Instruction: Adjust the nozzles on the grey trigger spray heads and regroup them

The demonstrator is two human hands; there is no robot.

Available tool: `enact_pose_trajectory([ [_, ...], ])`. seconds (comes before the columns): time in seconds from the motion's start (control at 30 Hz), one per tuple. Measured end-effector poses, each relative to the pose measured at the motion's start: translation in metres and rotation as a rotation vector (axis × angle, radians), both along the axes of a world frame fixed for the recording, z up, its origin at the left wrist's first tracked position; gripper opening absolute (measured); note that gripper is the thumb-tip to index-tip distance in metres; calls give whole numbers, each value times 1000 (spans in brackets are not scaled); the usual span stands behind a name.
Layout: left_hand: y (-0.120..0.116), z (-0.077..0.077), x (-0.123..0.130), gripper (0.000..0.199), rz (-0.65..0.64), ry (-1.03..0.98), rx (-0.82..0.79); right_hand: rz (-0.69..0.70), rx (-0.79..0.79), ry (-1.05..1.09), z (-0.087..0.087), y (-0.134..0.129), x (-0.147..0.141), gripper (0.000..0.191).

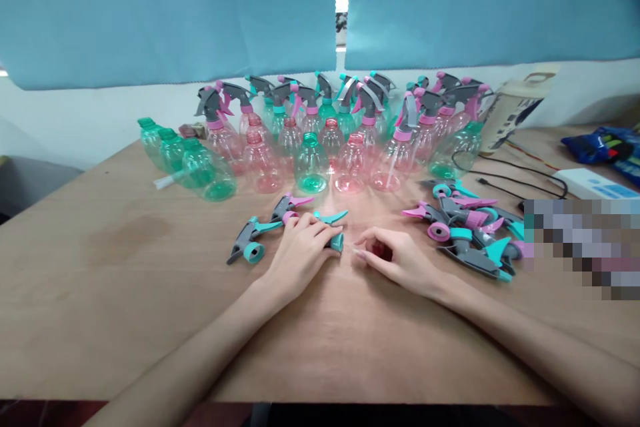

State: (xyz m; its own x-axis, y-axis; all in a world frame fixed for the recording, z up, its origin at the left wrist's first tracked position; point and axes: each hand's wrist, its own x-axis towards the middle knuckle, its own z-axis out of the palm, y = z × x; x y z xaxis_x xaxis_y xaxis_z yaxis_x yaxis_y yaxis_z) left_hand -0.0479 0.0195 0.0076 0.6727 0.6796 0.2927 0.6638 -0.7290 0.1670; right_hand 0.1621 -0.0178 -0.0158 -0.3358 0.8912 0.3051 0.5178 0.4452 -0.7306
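My left hand (304, 247) is wrapped over a grey trigger spray head with a teal collar (338, 242) and teal trigger (331, 217); the collar faces right. My right hand (400, 259) is curled a little to the right of that collar, thumb and forefinger drawn together. Whether anything small sits between those fingertips cannot be made out. Beside my left hand lie a teal-and-grey spray head (249, 239) and a pink-and-grey spray head (289, 207). A pile of several loose spray heads (467, 227) lies past my right hand.
Several open bottles, such as a green bottle (311, 163) and a pink bottle (264, 163), stand mid-table. Behind them stand several bottles topped with spray heads (369, 117). At right are a carton (517, 110), a black cable (525, 177), a white box (595, 185) and a blue packet (605, 150).
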Motion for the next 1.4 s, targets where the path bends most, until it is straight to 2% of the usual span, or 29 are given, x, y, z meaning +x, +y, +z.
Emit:
enact_pose_trajectory([
  [0.2,-10,-5,4,23,26,-283,-140,62,-1,54,-1,-2,0,22],
  [0.4,-14,-12,6,34,21,-401,-282,98,29,-11,-3,-6,-2,34],
  [0.57,-15,-11,7,29,40,-454,-318,52,108,-36,-6,-13,-5,41],
  [0.8,-23,-8,9,26,27,-485,-357,-79,129,-18,-5,-21,-10,37],
  [1.13,-22,-8,11,36,33,-545,-428,27,57,69,-3,-20,-7,45],
  [1.4,-22,-5,12,33,-23,-549,-530,0,-77,198,2,-18,-4,31],
])
